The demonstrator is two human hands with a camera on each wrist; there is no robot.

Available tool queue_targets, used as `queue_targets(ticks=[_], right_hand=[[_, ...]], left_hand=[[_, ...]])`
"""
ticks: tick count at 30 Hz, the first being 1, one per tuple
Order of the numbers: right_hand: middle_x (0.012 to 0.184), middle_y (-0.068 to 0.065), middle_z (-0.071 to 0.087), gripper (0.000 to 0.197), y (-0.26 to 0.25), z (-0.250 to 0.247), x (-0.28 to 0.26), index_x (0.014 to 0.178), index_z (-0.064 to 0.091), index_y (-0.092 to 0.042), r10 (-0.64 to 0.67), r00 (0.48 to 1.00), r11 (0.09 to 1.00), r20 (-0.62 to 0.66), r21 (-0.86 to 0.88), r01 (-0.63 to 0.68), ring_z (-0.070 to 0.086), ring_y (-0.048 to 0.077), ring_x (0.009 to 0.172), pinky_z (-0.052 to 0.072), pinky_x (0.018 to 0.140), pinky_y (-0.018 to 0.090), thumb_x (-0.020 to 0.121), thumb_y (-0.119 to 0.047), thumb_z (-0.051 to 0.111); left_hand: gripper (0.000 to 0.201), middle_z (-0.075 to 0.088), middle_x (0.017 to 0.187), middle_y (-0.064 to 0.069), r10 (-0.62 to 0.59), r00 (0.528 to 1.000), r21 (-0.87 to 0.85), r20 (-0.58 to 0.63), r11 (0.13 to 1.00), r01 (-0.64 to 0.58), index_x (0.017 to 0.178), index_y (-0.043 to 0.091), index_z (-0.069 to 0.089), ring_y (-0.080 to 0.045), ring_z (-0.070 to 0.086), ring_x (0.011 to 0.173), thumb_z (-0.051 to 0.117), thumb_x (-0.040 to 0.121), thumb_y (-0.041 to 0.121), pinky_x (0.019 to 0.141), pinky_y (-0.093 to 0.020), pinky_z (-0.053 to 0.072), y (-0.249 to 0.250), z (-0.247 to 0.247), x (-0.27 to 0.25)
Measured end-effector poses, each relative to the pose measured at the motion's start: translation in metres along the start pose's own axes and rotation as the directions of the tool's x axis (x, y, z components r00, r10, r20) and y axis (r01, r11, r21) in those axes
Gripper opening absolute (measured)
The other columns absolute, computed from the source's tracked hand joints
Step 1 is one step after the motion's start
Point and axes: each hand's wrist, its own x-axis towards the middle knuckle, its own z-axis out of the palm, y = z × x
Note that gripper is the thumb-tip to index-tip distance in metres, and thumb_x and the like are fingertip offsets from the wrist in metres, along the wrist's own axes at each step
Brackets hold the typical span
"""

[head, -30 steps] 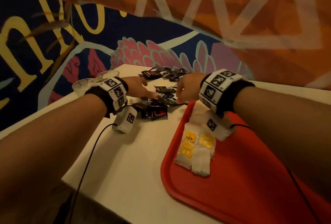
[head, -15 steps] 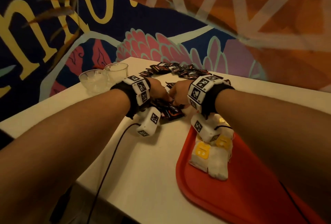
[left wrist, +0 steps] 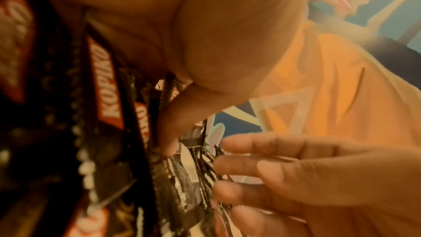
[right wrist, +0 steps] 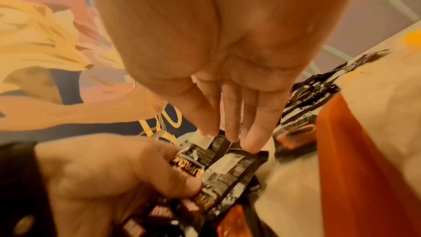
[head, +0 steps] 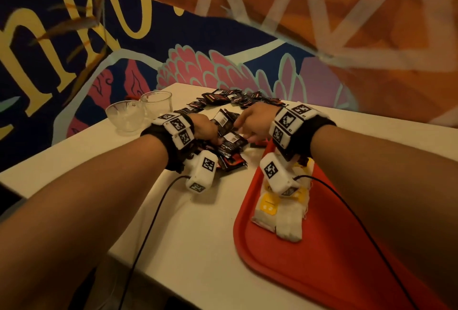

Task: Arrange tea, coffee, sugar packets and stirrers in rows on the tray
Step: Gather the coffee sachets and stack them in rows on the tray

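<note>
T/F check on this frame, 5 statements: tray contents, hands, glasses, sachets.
1. White tea bags lie on the red tray. True.
2. The dark coffee sachets are already on the tray. False: they are on the white table, beside it.
3. The left hand grips coffee sachets. True.
4. The right hand is a closed fist. False: its fingers are straight, touching a sachet.
5. Two clear glasses stand on the tray. False: they stand on the table, far left.
</note>
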Motion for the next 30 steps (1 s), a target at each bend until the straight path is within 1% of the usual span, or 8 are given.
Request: queue_targets(ticks=[3, 8, 10, 14, 17, 19, 23, 30], right_hand=[[0.103, 0.009, 0.069, 0.026, 0.003, -0.013, -0.004, 0.117, 0.067, -0.008, 0.021, 0.995, 0.998, -0.102, 0.054, -0.015, 0.069, 0.023, 0.092, 0.059, 0.085, 0.038, 0.091, -0.01, 0.063], [0.112, 0.01, 0.064, 0.036, 0.007, -0.016, -0.012, 0.122, 0.06, -0.008, 0.061, 0.986, 0.996, -0.155, 0.073, -0.05, 0.066, 0.026, 0.099, 0.058, 0.088, 0.04, 0.091, -0.025, 0.068], [0.108, 0.009, 0.061, 0.042, 0.007, -0.011, -0.017, 0.126, 0.056, -0.008, 0.095, 0.985, 0.986, -0.143, 0.149, -0.073, 0.064, 0.025, 0.096, 0.058, 0.086, 0.038, 0.093, -0.032, 0.067], [0.136, 0.013, 0.052, 0.07, 0.001, -0.003, -0.022, 0.146, 0.039, -0.015, 0.135, 0.99, 0.952, -0.036, 0.28, -0.119, 0.061, 0.032, 0.105, 0.057, 0.087, 0.052, 0.09, -0.048, 0.065], [0.136, 0.009, 0.053, 0.087, -0.007, 0.001, -0.023, 0.148, 0.036, -0.02, 0.105, 0.994, 0.929, 0.021, 0.354, -0.105, 0.062, 0.034, 0.1, 0.055, 0.081, 0.06, 0.078, -0.063, 0.068], [0.125, 0.01, 0.063, 0.076, -0.012, 0.0, -0.02, 0.139, 0.047, -0.017, 0.062, 0.996, 0.926, -0.057, 0.376, -0.036, 0.065, 0.034, 0.104, 0.055, 0.084, 0.055, 0.08, -0.059, 0.069], [0.12, 0.011, 0.066, 0.015, -0.011, -0.01, -0.03, 0.108, 0.06, -0.019, -0.016, 0.951, 0.89, -0.307, 0.429, 0.153, 0.063, 0.029, 0.112, 0.048, 0.101, 0.047, 0.094, -0.021, 0.065], [0.106, 0.011, 0.07, 0.023, 0.038, -0.044, -0.035, 0.086, 0.054, -0.029, 0.047, 0.904, 0.846, -0.424, 0.498, 0.19, 0.068, 0.033, 0.1, 0.053, 0.093, 0.055, 0.083, -0.017, 0.074]], left_hand=[[0.044, 0.061, 0.132, -0.022, -0.013, 1.0, -0.218, 0.008, 0.976, 0.014, 0.13, -0.003, 0.058, -0.025, 0.056, 0.098, 0.068, 0.092, 0.017, 0.091, -0.041, 0.054, -0.012, -0.001, 0.0], [0.07, 0.067, 0.121, -0.017, -0.05, 0.995, -0.572, 0.087, 0.815, 0.091, 0.126, 0.01, 0.058, -0.036, 0.065, 0.11, 0.079, 0.059, 0.005, 0.098, -0.058, 0.05, -0.025, -0.012, -0.009], [0.061, 0.069, 0.118, -0.016, -0.032, 0.995, -0.643, 0.09, 0.761, 0.083, 0.124, 0.013, 0.058, -0.039, 0.066, 0.11, 0.075, 0.067, 0.0, 0.098, -0.06, 0.05, -0.026, -0.017, -0.015], [0.051, 0.07, 0.118, -0.015, 0.055, 0.996, -0.7, 0.064, 0.714, 0.006, 0.124, 0.02, 0.058, -0.039, 0.067, 0.107, 0.069, 0.079, -0.003, 0.095, -0.06, 0.05, -0.024, -0.021, -0.028], [0.044, 0.069, 0.114, -0.012, 0.156, 0.987, -0.707, 0.024, 0.701, -0.094, 0.126, 0.023, 0.055, -0.033, 0.068, 0.105, 0.06, 0.091, -0.004, 0.093, -0.053, 0.054, -0.014, -0.019, -0.037], [0.046, 0.067, 0.114, -0.012, 0.225, 0.974, -0.694, -0.015, 0.699, -0.172, 0.129, 0.023, 0.052, -0.032, 0.067, 0.104, 0.059, 0.092, -0.004, 0.093, -0.052, 0.054, -0.002, -0.014, -0.04], [0.052, 0.065, 0.118, -0.013, 0.307, 0.948, -0.745, -0.08, 0.614, -0.262, 0.135, 0.02, 0.049, -0.031, 0.065, 0.109, 0.054, 0.092, -0.009, 0.098, -0.053, 0.051, 0.025, -0.009, -0.038], [0.058, 0.061, 0.124, -0.015, 0.361, 0.926, -0.864, -0.109, 0.426, -0.268, 0.14, 0.018, 0.04, -0.034, 0.063, 0.111, 0.053, 0.091, -0.011, 0.093, -0.051, 0.054, 0.083, 0.01, -0.033]])
